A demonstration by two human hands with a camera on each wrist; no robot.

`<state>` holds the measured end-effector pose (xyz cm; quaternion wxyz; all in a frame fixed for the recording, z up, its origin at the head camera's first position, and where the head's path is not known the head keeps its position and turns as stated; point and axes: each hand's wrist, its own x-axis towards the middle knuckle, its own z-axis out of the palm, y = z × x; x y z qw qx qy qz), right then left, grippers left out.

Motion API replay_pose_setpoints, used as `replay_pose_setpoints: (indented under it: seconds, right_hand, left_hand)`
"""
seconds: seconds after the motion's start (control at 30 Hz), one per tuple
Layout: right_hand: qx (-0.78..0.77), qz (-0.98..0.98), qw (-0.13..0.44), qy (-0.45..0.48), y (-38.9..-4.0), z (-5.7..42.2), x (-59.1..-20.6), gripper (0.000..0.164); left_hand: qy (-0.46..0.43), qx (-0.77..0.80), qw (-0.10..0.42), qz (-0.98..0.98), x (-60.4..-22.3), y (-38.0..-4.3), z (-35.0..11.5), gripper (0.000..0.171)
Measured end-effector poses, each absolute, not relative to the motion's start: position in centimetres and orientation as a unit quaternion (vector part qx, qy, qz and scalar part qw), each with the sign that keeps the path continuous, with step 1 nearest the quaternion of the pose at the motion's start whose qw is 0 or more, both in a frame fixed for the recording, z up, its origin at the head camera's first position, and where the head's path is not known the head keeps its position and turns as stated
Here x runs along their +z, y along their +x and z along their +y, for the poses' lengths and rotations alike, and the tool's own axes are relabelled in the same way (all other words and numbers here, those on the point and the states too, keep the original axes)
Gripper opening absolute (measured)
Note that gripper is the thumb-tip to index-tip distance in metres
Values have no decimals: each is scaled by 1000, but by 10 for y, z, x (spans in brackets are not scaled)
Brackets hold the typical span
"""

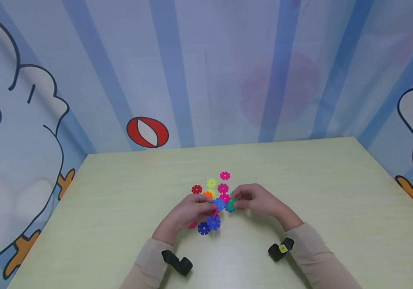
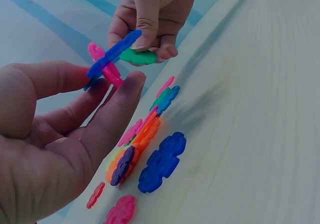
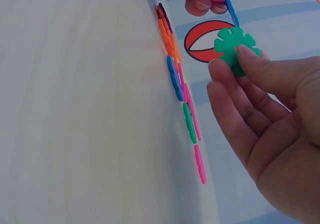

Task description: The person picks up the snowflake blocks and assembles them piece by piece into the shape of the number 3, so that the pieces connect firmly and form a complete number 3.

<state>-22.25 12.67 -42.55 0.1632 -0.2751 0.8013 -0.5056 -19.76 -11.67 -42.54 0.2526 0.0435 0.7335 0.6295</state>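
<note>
My left hand pinches a pink notched flower disc between thumb and fingers. A blue flower disc is slotted crosswise into the pink one. Just to the right, my right hand pinches a green flower disc between thumb and fingertips. The green disc's edge is right at the blue disc in the right wrist view. Both hands hold their pieces above the table. Part of the pink disc is hidden by the left fingers.
Loose flower discs lie on the pale table around the hands, among them a dark red one, a yellow one, a pink one and a dark blue one. A printed striped backdrop stands behind the table.
</note>
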Motion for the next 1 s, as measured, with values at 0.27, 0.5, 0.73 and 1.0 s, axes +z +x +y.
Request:
replay_pose_setpoints:
  seconds: [0.27,0.5,0.73,1.0]
  right_hand:
    - [-524,797,133,-269,-220,124,-423,13]
    - [-529,797,135,-260,-221,123,-424,13]
    - [-531,796,141,-254,-220,122,-424,13]
    - [-531,797,131,-255,-218,120,-422,13]
  left_hand:
    - [65,643,255,720,-427,-196,-115,22]
    - [65,641,256,721,-426,-194,-113,24]
    - [61,634,253,728,-426,-195,-112,25]
    - [56,628,242,738,-427,-194,-111,26]
